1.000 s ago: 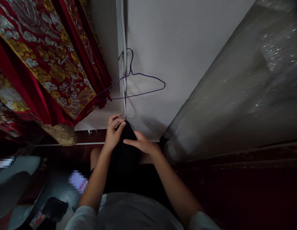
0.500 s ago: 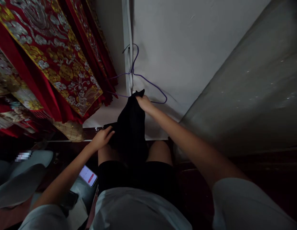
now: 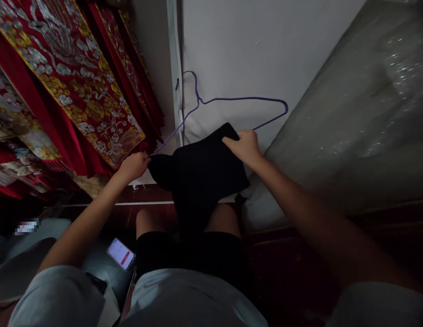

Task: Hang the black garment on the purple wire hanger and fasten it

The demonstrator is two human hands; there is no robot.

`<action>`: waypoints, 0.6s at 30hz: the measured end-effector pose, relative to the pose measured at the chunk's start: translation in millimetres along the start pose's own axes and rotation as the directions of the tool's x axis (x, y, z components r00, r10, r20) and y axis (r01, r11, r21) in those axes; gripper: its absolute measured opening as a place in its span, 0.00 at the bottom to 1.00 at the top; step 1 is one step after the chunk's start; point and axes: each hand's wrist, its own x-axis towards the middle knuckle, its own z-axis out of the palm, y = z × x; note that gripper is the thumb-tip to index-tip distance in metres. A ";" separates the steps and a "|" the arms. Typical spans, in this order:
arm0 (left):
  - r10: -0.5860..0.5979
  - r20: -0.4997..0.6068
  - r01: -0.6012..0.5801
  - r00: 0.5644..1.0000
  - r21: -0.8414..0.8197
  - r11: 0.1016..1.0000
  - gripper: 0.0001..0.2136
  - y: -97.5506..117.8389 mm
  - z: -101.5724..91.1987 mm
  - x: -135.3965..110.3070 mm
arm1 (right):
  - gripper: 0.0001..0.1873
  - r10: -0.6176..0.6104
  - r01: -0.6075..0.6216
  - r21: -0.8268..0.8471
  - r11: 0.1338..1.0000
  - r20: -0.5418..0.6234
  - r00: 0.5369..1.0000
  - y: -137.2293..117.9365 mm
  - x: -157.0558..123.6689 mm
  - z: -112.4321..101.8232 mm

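Observation:
A black garment [image 3: 201, 175] is stretched between my two hands in front of a white wall. My left hand [image 3: 133, 165] is closed on its left corner, at the lower left end of a purple wire hanger [image 3: 231, 99]. My right hand [image 3: 244, 146] is closed on the garment's upper right edge, right at the hanger's bottom wire. The hanger hangs by its hook from a point on the wall beside a white vertical strip [image 3: 175, 77]. The garment's lower part droops toward my knees.
Red and gold embroidered cloths [image 3: 71, 77] hang at the left. A grey glittery surface [image 3: 350, 131] slants along the right. A lit phone [image 3: 120, 253] lies at the lower left on a dark surface by my leg. Dark red floor runs along the wall's base.
Both hands have risen from my lap and spread apart, opening the black garment up to the hanger. The hanger has swung round, its right arm now wide across the wall.

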 end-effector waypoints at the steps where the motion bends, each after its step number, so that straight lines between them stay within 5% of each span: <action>1: -0.077 0.036 0.074 0.996 0.080 0.994 0.16 5.6 -2.2 5.2 | 0.24 -0.004 0.004 0.006 1.000 0.007 1.000 -1.8 -1.9 -3.3; 4: -0.186 0.138 0.159 0.973 0.189 0.969 0.18 17.8 1.1 12.0 | 0.25 -0.002 0.002 0.029 1.000 0.023 1.000 -3.6 -8.3 -7.5; 8: -0.134 0.225 0.111 0.965 0.111 0.988 0.21 20.3 16.4 4.3 | 0.24 0.033 -0.036 0.055 0.998 0.055 0.998 -1.9 -13.4 -4.0; 12: -0.161 0.120 0.136 0.980 0.193 0.972 0.22 15.9 13.8 -2.4 | 0.23 0.069 -0.075 0.078 0.994 0.080 0.994 -2.5 -15.2 1.0; 18: -0.101 -0.147 0.128 0.984 0.187 0.974 0.15 14.9 -20.2 5.0 | 0.23 0.062 -0.068 0.097 0.993 0.068 0.996 -1.1 -18.9 4.6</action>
